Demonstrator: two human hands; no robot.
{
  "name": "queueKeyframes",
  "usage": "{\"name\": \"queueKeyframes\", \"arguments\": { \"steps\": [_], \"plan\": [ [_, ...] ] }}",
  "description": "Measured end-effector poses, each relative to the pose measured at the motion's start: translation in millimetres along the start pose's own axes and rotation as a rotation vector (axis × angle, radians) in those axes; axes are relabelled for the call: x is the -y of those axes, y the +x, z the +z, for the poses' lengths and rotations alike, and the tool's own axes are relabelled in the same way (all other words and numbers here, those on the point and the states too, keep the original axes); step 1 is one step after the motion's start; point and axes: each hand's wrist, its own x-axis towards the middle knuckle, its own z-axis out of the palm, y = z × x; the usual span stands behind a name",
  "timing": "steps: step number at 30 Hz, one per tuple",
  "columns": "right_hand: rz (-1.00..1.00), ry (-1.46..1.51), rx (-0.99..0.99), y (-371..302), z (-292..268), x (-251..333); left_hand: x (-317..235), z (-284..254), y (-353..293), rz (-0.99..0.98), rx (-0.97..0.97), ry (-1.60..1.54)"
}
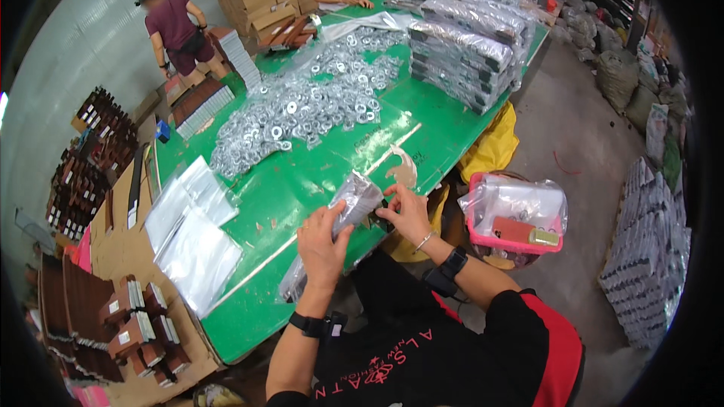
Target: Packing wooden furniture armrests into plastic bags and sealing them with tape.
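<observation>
A long bundle in clear plastic wrap (357,197), greyish inside, lies slantwise across the near edge of the green table. My left hand (324,245) is closed around it, fingers on top and thumb on the near side. Just right of the bundle's upper end, my right hand (406,215) has its fingertips pinched together beside a small dark object at the table edge. Whatever sits in that pinch is too small to make out. Beyond my right hand, a curled beige patch (403,167) rests on the table.
A heap of plastic-bagged grey rings (302,105) covers the middle of the green table (264,200). Clear plastic sleeves (197,245) lie left; wrapped bundles (464,56) are stacked at far right. A pink basket (507,237) stands right of me. Two other people are across the table.
</observation>
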Motion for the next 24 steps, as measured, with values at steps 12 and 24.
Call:
{"name": "queueKeyframes", "arguments": {
  "steps": [12, 24],
  "plan": [
    [0.322, 0.603, 0.272, -41, -52, -22, 18, 5, -9, -0.001, 0.046, 0.098],
    [0.463, 0.922, 0.125, -65, -18, -25, 0, -1, -15, 0.108, 0.007, 0.042]
  ]
}}
